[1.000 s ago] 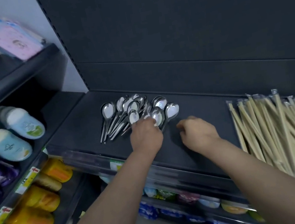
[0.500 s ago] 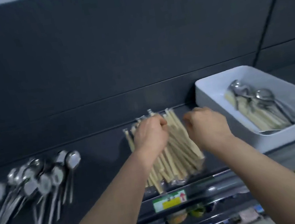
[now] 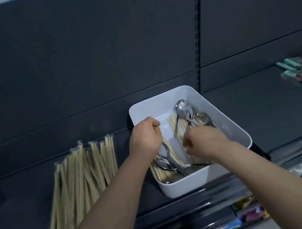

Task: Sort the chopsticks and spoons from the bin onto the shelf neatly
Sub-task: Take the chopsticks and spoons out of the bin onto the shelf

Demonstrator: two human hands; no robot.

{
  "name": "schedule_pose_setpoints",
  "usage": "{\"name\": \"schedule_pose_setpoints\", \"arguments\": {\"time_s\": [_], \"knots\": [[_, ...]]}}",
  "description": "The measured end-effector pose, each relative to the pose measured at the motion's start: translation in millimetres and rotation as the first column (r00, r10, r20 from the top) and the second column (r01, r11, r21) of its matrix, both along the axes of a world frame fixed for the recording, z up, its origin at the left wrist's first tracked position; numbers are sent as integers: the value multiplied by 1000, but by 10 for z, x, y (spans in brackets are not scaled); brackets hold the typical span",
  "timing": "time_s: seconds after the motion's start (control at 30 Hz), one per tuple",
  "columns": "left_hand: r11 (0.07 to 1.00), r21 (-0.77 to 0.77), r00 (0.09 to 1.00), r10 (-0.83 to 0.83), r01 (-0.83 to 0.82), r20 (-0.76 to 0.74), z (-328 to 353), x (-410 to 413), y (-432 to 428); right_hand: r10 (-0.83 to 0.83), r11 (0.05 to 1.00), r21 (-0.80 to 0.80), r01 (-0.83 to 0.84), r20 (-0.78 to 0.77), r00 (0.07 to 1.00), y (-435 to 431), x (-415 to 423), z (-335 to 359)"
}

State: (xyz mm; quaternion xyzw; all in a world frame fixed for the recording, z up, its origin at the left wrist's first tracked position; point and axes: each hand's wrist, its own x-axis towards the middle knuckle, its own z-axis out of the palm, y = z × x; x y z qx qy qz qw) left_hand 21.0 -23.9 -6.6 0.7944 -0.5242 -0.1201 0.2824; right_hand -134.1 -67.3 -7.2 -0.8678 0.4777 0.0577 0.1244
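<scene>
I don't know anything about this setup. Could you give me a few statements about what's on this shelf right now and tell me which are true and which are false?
1. Both the left hand and the right hand are reaching into the white bin. True.
2. The white bin holds only spoons. False: loose chopsticks lie in it too, mixed with the spoons.
3. A pile of wrapped chopsticks lies on the shelf, to the left of the bin. True.
4. The white bin stands on the floor. False: it sits on the dark shelf, near its front edge.
</scene>
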Motion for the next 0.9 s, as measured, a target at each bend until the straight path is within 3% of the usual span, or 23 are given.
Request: {"name": "schedule_pose_setpoints", "arguments": {"time_s": [0.1,0.3,0.53,0.67,0.8,0.9], "knots": [[998,6,998,56,-56,-4,-38,12,51,124,978,182,-102,-114,986,-49,133,-83],[993,13,992,121,-121,28,41,90,45,262,956,190,-224,-205,943,-81,342,-120],[992,87,990,78,-89,118,59,9,-71,80,983,169,-77,-14,997,-469,58,-76],[956,290,974,-18,-49,225,17,-76,-209,-23,995,101,15,74,997,-597,-130,-50],[813,577,943,-132,-73,305,-88,-259,-309,-57,998,36,52,160,985,-568,-257,-29],[763,645,954,-156,-49,256,-253,-386,-344,-77,997,29,72,203,976,-532,-286,-52]]}}
